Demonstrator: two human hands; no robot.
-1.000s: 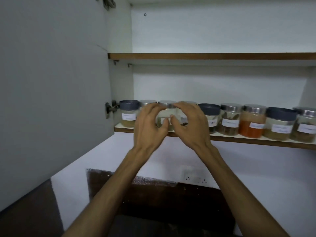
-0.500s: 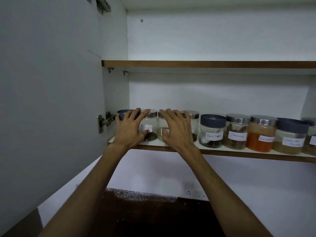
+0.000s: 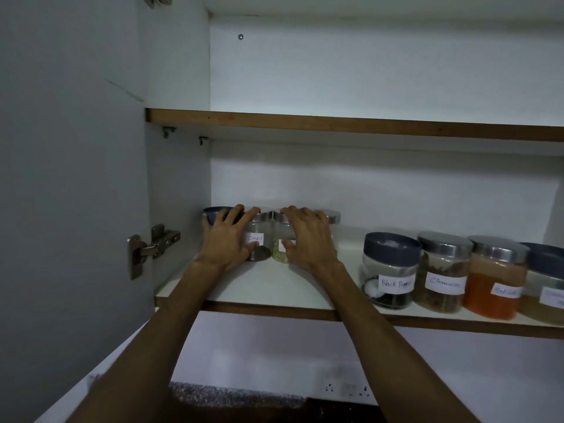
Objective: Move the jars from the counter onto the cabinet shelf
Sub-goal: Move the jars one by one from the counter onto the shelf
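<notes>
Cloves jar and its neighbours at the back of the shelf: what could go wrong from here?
1. Both hands push jars together: left hand on the clear steel-lidded Cloves jar, right hand on the clear jar of greenish spice. They stand very close and may knock or tip.
2. Withdrawing, the right forearm could clip the blue-lidded Black Pepper jar.

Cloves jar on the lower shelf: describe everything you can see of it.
The Cloves jar is clear, glass or plastic, with a silver metal lid and a white handwritten label. Dark contents fill only its bottom. It stands upright far back on the lower shelf, beside a jar of greenish contents. The left hand rests against it.
</notes>
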